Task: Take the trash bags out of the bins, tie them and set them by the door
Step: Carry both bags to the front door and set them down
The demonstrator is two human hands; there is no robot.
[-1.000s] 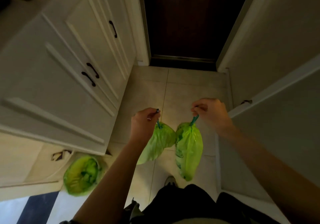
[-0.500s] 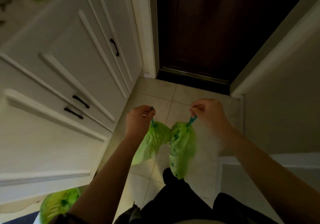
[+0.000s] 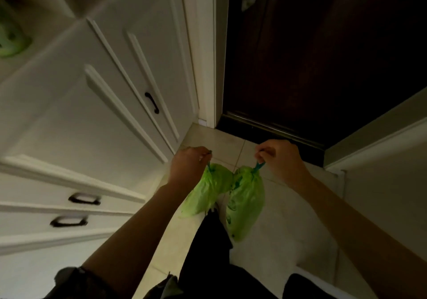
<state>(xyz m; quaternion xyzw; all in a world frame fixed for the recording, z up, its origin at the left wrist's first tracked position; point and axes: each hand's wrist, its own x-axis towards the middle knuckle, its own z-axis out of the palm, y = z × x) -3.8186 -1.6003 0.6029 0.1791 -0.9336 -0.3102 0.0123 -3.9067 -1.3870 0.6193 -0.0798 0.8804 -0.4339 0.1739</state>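
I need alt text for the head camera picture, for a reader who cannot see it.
Seen from above, a person's left hand and right hand each hold a small green trash bag, the left bag and the right bag, by its drawstring above a tiled floor. A dark door is just ahead, with white cabinets on the left.

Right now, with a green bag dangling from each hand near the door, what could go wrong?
1. The left hand and right hand pinch only the thin teal drawstrings; one might slip or snap.
2. The two thin green plastic trash bags hang touching each other in front of the person's dark-trousered leg, so a step could knock them.
3. The dark wooden door looks closed and both hands are busy.
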